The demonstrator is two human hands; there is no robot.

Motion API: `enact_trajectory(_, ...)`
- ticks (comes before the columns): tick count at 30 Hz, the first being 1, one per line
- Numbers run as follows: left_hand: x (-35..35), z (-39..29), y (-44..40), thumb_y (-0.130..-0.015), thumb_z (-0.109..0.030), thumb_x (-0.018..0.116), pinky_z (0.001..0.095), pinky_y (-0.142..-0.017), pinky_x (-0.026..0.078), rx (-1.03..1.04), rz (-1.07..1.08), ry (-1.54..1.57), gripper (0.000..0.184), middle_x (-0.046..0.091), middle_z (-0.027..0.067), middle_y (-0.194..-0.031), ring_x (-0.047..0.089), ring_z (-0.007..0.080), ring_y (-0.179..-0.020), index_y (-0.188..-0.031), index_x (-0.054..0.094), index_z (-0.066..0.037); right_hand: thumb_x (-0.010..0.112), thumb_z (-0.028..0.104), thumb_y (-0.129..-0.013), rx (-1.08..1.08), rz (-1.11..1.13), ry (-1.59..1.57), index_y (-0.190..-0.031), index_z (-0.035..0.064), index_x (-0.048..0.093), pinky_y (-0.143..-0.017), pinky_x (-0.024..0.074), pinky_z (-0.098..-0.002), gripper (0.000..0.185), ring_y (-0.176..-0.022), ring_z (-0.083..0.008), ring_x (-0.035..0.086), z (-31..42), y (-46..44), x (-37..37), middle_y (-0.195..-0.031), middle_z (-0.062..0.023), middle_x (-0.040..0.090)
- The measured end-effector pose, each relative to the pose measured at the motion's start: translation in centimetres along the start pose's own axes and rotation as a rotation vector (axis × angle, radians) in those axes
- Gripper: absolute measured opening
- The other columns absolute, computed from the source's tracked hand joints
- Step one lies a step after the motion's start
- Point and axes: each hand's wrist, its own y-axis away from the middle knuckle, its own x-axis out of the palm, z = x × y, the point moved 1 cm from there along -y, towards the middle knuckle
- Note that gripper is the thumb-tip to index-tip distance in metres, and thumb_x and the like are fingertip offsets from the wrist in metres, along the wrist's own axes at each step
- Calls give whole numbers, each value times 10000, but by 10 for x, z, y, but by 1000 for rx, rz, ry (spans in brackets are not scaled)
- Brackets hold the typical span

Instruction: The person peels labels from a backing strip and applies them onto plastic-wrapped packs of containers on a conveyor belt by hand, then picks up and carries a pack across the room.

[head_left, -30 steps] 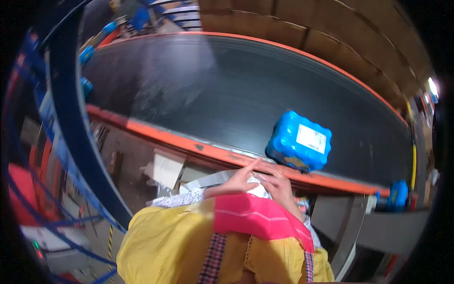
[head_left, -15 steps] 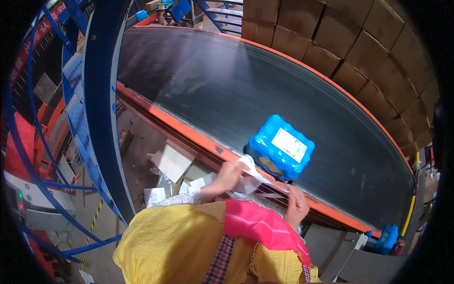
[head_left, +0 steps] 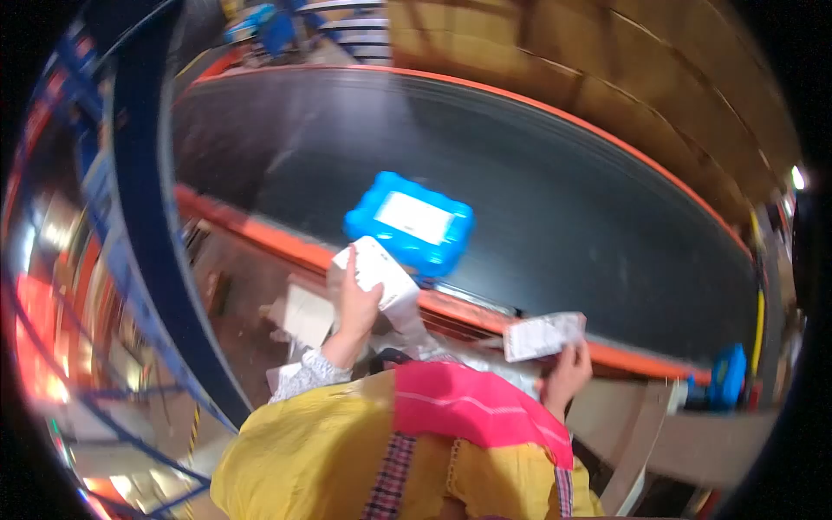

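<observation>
One long black conveyor belt (head_left: 555, 208) runs across the scene, edged on both sides by an orange rail (head_left: 260, 232). Beyond its far side rises a wall of brown cardboard boxes (head_left: 485, 35), somewhat blurred. A dark blue post (head_left: 143, 217) stands at the left. The person wears a yellow apron (head_left: 295, 442) with a pink band across the top.

A blue pack (head_left: 412, 227) lies on the belt near its close edge, in front of the person, with a white label (head_left: 414, 217) on top. Another blue pack (head_left: 728, 379) sits at the far right.

The left hand (head_left: 357, 303) holds a white paper strip (head_left: 386, 276), which overlaps the pack's near corner from this angle; whether they touch, I cannot tell. The right hand (head_left: 568, 374), well apart from the left, pinches a smaller printed slip (head_left: 544, 336) above the near rail. Its print is too blurred to read.
</observation>
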Motion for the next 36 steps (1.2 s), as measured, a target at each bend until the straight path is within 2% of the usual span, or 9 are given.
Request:
enact_trajectory(7,71,-8,29,-858,3,510,321,-957,390,-165,298,-62,372,572,182,-1170,543,229,-1065,-1222,513,82,545,38,-845,-15,-47,-4,-1063,-61,601,-714,469,-234,245,-791,-92,569,-19,-10,-14,-899,-56,641)
enact_trajectory(10,93,29,27,-844,45,498,328,-985,368,31,463,-90,409,519,193,-1263,505,237,-1153,-1250,479,86,540,58,-865,-55,-104,-89,-1093,-45,596,-704,475,-236,256,-791,-87,584,-39,-12,-8,-887,-65,657)
enact_trajectory(17,128,120,30,-839,50,480,311,-962,378,-86,748,-62,423,533,181,-1254,530,206,-1100,-1261,477,71,531,90,-872,19,-134,-65,-1091,-35,592,-725,484,-268,260,-819,-114,616,-74,-15,11,-890,-115,673)
enact_trajectory(19,137,126,40,-842,60,478,293,-895,424,-275,811,-26,404,574,168,-1169,548,177,-1035,-1245,502,56,536,98,-873,40,-155,-72,-1074,-36,600,-717,484,-267,250,-818,-112,616,-87,-19,17,-892,-117,672)
enact_trajectory(21,144,145,36,-861,56,494,191,-474,350,-119,921,-36,427,578,12,-764,421,31,-544,-1283,493,-13,538,102,-873,34,-188,-65,-1069,-38,602,-711,485,-267,249,-808,-114,618,-85,-16,18,-884,-121,672)
enact_trajectory(22,143,135,40,-863,55,492,186,-478,350,-214,929,-31,424,553,-6,-708,426,34,-542,-1281,496,-15,540,105,-874,30,-200,-62,-1067,-38,603,-708,485,-266,248,-803,-115,618,-81,-14,19,-881,-123,672)
enact_trajectory(31,127,152,15,-862,60,491,188,-473,340,-160,1002,35,406,559,-10,-733,413,24,-543,-1263,513,-6,546,92,-853,-100,-352,-49,-1075,-38,601,-703,493,-278,263,-789,-142,642,-95,-16,27,-878,-147,676)
enact_trajectory(35,119,121,15,-843,50,517,234,-756,463,-302,1044,-29,374,601,127,-1108,569,117,-882,-1217,529,58,543,79,-839,-104,-388,-41,-1065,-48,601,-704,489,-281,265,-795,-139,637,-93,-17,27,-874,-148,674)
enact_trajectory(36,118,123,13,-845,48,515,232,-743,464,-290,1045,-23,371,602,127,-1103,569,113,-869,-1215,530,58,543,80,-840,-104,-390,-41,-1064,-49,601,-706,489,-280,265,-799,-135,636,-92,-17,26,-873,-145,674)
